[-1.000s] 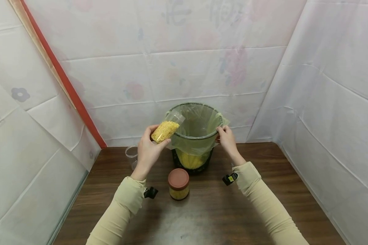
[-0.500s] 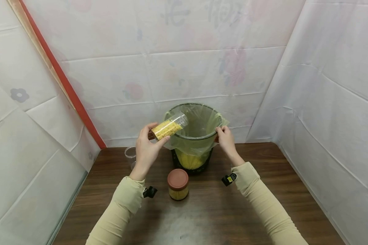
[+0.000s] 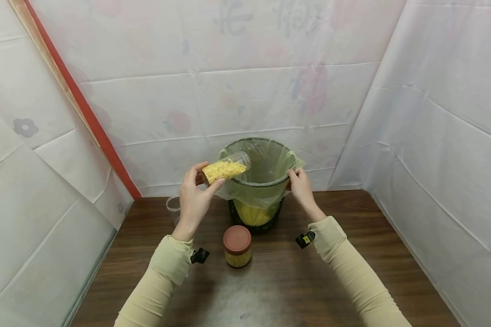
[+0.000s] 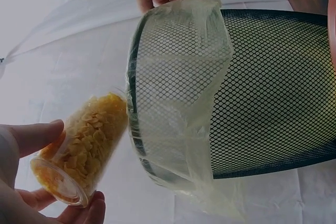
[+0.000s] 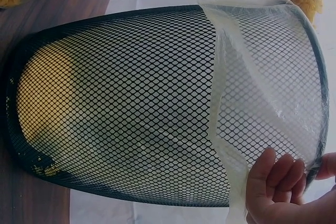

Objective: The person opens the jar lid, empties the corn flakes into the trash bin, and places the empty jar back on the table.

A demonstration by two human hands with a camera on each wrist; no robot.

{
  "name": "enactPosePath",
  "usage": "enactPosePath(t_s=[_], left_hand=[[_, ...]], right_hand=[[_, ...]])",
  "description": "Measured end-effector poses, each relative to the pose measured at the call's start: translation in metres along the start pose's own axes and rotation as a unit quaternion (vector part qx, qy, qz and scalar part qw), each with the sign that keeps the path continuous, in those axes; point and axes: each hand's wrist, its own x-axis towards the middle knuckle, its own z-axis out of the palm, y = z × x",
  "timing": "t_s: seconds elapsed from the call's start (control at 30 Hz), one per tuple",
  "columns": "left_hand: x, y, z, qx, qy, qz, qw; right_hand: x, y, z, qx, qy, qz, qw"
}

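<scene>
My left hand (image 3: 193,200) grips a clear plastic jar (image 3: 226,170) of yellow flakes, thumb on the near side. The jar leans toward horizontal, its uncapped mouth over the left rim of a dark mesh wastebasket (image 5: 142,98). Flakes lie along its lower side, close to the mouth. In the left wrist view the jar's round base (image 4: 60,181) faces the camera. A thin greenish bin liner (image 3: 255,195) is folded over the basket's rim. My right hand (image 3: 303,187) pinches the rim and liner on the right side, fingers curled outside the mesh (image 5: 275,145).
In front of the basket stands a jar with a reddish-brown lid (image 3: 237,240) and yellow contents. A clear open container (image 3: 173,205) is partly hidden behind my left hand. Yellow material (image 3: 253,214) shows low in the basket. White sheeting (image 3: 155,109) hangs behind the wooden table (image 3: 343,272).
My left hand has tipped the jar further toward level, and its mouth has moved slightly right over the basket. Flakes have slid toward the mouth. The right hand keeps its hold.
</scene>
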Motion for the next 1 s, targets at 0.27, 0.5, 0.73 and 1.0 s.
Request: enactPosePath(t_s=[0.27, 0.5, 0.73, 1.0], left_hand=[[0.0015, 0.0009, 0.0003, 0.008, 0.004, 0.016, 0.9998], [0.0023, 0.0013, 0.0012, 0.012, 0.011, 0.032, 0.9993], [0.0027, 0.0033, 0.0015, 0.02, 0.022, 0.056, 0.998], [0.0015, 0.0036, 0.0036, 0.019, 0.035, 0.08, 0.996]], right_hand=[[0.0007, 0.0015, 0.0, -0.009, 0.004, 0.0, 0.9999], [-0.0004, 0.001, 0.0002, -0.012, 0.005, -0.005, 0.9999], [-0.0002, 0.0006, 0.0011, -0.015, 0.013, -0.012, 0.9997], [0.0015, 0.0018, 0.0016, -0.018, 0.015, -0.015, 0.9996]])
